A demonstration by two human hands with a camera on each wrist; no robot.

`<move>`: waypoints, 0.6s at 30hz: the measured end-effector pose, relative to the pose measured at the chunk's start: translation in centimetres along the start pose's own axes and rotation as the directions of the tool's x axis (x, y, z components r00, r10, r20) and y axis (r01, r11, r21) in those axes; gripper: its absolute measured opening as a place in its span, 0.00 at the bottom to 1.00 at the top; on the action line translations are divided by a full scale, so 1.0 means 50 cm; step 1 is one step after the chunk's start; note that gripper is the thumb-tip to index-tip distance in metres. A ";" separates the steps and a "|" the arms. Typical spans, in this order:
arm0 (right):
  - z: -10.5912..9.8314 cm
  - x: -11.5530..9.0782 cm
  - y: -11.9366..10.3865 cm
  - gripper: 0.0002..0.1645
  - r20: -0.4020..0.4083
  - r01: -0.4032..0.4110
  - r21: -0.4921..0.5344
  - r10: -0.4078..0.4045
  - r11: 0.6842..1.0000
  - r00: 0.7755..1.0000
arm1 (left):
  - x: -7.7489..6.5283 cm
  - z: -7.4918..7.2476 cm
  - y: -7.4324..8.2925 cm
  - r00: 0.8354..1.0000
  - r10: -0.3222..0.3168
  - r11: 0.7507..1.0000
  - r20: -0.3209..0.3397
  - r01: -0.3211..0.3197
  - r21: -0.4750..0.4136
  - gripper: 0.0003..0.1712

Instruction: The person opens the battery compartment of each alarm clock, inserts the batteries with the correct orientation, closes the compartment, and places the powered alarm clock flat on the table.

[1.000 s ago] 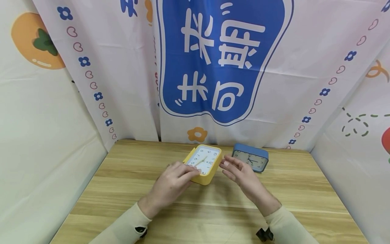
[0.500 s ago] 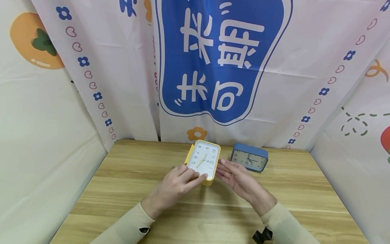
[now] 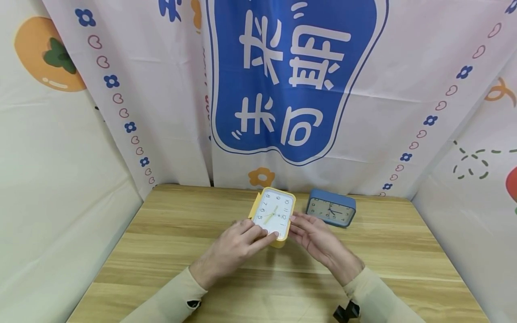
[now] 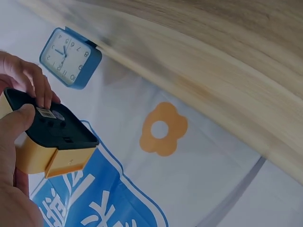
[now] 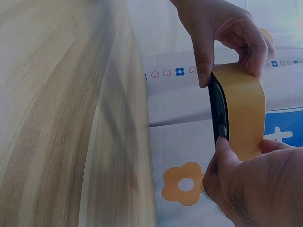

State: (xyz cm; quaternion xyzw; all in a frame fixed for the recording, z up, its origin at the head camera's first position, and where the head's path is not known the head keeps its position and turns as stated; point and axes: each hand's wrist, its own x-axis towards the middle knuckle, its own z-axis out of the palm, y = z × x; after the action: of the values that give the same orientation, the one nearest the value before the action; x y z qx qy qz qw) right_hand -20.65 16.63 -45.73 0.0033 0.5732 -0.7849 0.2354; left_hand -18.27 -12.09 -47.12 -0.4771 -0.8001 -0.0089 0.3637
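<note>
A yellow alarm clock (image 3: pixel 276 211) with a white dial is held tilted above the table, its dial turned sideways toward the head camera. My left hand (image 3: pixel 228 251) grips its near left end, fingers over the front and thumb on the dark back (image 4: pixel 52 124), as the left wrist view shows. At the clock's right side, my right hand (image 3: pixel 323 244) pinches the edge, thumb at the front rim and fingers behind. The right wrist view shows both hands (image 5: pixel 255 184) on the yellow casing (image 5: pixel 244 111). Part of the back hides behind fingers.
A blue alarm clock (image 3: pixel 332 210) stands at the back right of the wooden table (image 3: pixel 181 224), just beyond my right hand. Behind the table's rear edge hangs a printed white curtain (image 3: pixel 181 134), with white side walls (image 3: pixel 60 179) left and right.
My right hand has moved left, from apart to holding the yellow clock's edge. The clock has shifted slightly right and turned its dial more toward the head camera. The blue clock stays put.
</note>
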 end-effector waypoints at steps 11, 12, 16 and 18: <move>-0.004 -0.001 0.005 0.40 -0.105 0.056 -0.007 -0.057 0.998 0.993 | 0.003 0.005 -0.003 0.999 -0.031 0.990 0.015 0.032 -0.140 0.32; -0.005 0.000 0.005 0.40 -0.120 0.063 -0.014 -0.065 0.998 0.991 | 0.004 0.005 -0.004 0.999 -0.045 0.985 0.017 0.047 -0.166 0.31; -0.008 0.000 0.005 0.42 -0.140 0.093 -0.064 -0.101 0.994 0.985 | 0.007 0.001 -0.007 0.992 -0.118 0.957 0.033 0.123 -0.264 0.31; -0.009 0.000 0.005 0.44 -0.148 0.101 -0.098 -0.115 0.990 0.982 | 0.008 -0.001 -0.010 0.988 -0.153 0.943 0.032 0.156 -0.295 0.31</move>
State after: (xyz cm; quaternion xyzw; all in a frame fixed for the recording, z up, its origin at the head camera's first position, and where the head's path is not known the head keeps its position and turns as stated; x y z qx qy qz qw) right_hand -20.65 16.97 -46.12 0.0221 0.6237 -0.7673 0.1474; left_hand -18.75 -12.08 -46.70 -0.4621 -0.8260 -0.1556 0.2828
